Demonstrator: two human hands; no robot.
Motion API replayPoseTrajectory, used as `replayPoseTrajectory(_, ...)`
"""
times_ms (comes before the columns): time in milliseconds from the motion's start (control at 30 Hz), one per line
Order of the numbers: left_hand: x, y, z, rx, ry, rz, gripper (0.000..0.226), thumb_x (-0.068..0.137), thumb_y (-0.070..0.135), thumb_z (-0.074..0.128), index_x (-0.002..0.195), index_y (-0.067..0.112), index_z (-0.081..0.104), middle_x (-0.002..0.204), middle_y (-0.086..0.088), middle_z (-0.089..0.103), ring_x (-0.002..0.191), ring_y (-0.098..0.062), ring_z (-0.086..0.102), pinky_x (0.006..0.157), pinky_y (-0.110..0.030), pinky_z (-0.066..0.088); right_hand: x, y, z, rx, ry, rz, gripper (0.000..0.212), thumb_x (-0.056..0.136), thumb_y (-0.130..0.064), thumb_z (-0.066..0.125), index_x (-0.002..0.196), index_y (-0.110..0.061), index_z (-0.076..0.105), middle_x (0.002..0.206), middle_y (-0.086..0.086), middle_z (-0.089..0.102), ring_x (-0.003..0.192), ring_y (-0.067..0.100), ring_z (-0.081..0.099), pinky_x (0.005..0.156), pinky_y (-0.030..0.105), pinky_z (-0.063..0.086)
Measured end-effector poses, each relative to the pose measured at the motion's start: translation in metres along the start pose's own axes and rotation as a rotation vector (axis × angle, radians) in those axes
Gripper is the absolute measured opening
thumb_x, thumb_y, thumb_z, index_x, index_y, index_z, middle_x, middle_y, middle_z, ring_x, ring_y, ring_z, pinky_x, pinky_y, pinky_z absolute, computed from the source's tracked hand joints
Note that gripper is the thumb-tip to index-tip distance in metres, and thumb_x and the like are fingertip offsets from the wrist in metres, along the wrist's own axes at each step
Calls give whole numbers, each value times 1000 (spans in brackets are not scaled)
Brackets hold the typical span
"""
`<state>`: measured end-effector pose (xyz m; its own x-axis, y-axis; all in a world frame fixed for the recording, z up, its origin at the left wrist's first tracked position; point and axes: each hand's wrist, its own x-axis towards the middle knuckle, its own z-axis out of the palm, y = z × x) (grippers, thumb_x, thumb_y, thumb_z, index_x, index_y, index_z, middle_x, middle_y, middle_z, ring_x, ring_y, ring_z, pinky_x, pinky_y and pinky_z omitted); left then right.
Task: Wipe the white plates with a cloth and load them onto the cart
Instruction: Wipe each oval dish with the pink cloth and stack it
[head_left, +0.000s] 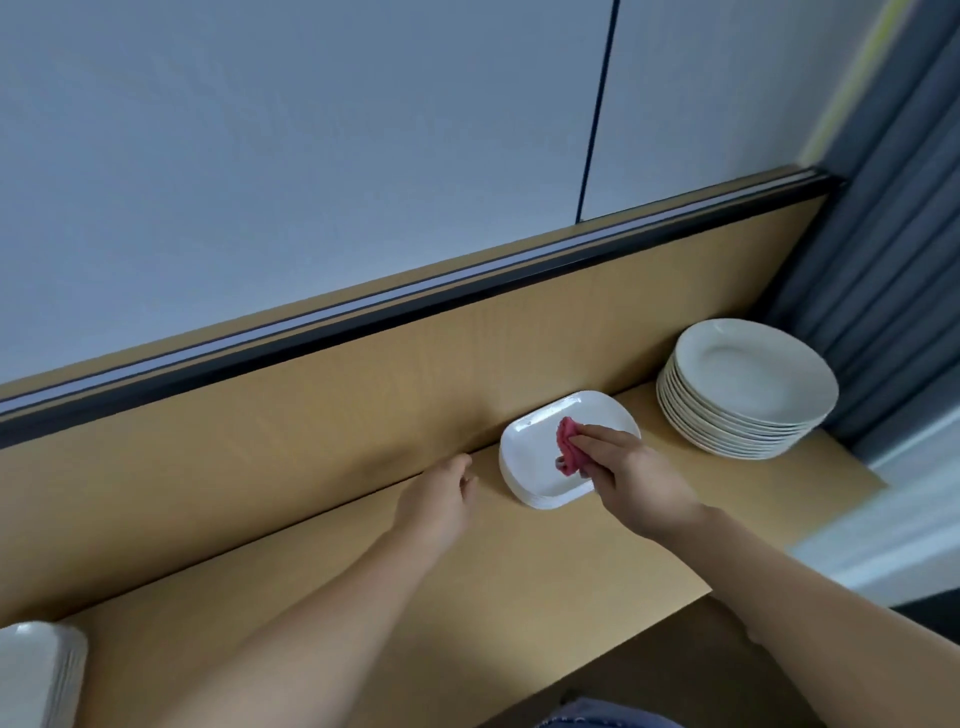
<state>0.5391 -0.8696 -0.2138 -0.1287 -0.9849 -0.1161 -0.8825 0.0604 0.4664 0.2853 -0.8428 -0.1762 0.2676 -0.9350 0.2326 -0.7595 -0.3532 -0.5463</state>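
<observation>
A small stack of white rectangular plates (535, 457) lies on the wooden counter (467, 582) against the back panel. My right hand (628, 478) holds a crumpled pink cloth (723, 448) and presses it on the top plate, near its right half. My left hand (441, 499) hovers just left of the stack, fingers loosely curled, holding nothing. A tall stack of round white plates (748, 387) stands at the counter's far right end. No cart is in view.
Another stack of white plates (36, 675) shows at the bottom left corner. A wooden back panel with a dark rail (415, 306) runs behind the counter. A grey curtain (893, 260) hangs at the right. The counter's front edge drops off at lower right.
</observation>
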Motion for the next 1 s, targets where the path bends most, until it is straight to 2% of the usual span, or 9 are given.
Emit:
replayPoseTrajectory(167, 27, 31, 28, 48, -52, -49, 43, 100, 39, 40, 137, 18, 44, 114, 2, 65, 100, -19, 62, 80, -33, 50, -4, 44, -23, 41, -2, -12, 27, 97, -5, 46, 110, -20, 63, 109, -23, 61, 96, 2, 65, 71, 32, 55)
replayPoseTrajectory(300, 36, 41, 43, 75, -31, -89, 31, 99, 41, 42, 114, 15, 50, 84, 2, 63, 76, -20, 61, 64, -35, 49, -1, 65, -30, 54, -24, -26, 26, 97, 1, 45, 105, -14, 65, 105, -19, 61, 94, -2, 64, 71, 30, 55)
replayPoseTrajectory(433, 43, 47, 52, 16, -50, -143, 21, 98, 36, 48, 93, 16, 49, 76, 3, 58, 71, -21, 58, 60, -34, 44, 3, 77, -30, 92, -49, -62, 26, 97, 1, 44, 106, -12, 64, 106, -17, 61, 95, -2, 65, 71, 31, 56)
replayPoseTrajectory(500, 47, 51, 57, -36, -54, -180, 19, 97, 32, 51, 88, 16, 46, 75, 3, 56, 71, -20, 55, 57, -32, 39, 4, 85, -29, 110, -53, -72, 26, 97, 2, 44, 107, -12, 65, 106, -15, 61, 95, 0, 65, 70, 31, 56)
replayPoseTrajectory(600, 54, 59, 61, -89, -34, -281, 12, 96, 23, 52, 92, 13, 47, 83, 0, 57, 73, -18, 53, 58, -29, 34, 3, 94, -32, 106, -50, -49, 30, 96, -2, 45, 113, -18, 64, 113, -20, 61, 96, 4, 65, 72, 33, 56)
replayPoseTrajectory(667, 59, 61, 64, -153, -27, -361, 8, 95, 16, 52, 94, 9, 49, 87, -3, 59, 76, -20, 58, 62, -31, 45, 2, 97, -35, 117, -37, -44, 29, 96, 0, 47, 114, -14, 65, 115, -15, 62, 96, -1, 65, 73, 31, 57)
replayPoseTrajectory(733, 62, 61, 66, -245, -39, -419, 5, 93, 13, 53, 94, 10, 50, 90, -5, 60, 79, -25, 64, 68, -40, 57, 2, 99, -39, 125, -43, -38, 27, 96, 1, 46, 110, -12, 66, 113, -13, 62, 95, -5, 65, 72, 31, 57)
replayPoseTrajectory(800, 64, 60, 66, -297, -49, -456, 4, 92, 11, 52, 95, 11, 50, 92, -7, 61, 79, -27, 65, 70, -45, 58, 1, 100, -41, 114, -43, -37, 26, 97, -2, 44, 107, -14, 65, 111, -14, 62, 95, -5, 65, 71, 33, 57)
replayPoseTrajectory(1000, 68, 71, 53, -325, -70, -521, 20, 91, 6, 45, 111, 4, 43, 96, -10, 53, 79, -27, 54, 57, -29, 38, 1, 99, -42, 118, -34, -41, 26, 99, -6, 45, 113, -16, 65, 113, -15, 62, 95, -4, 65, 72, 33, 57)
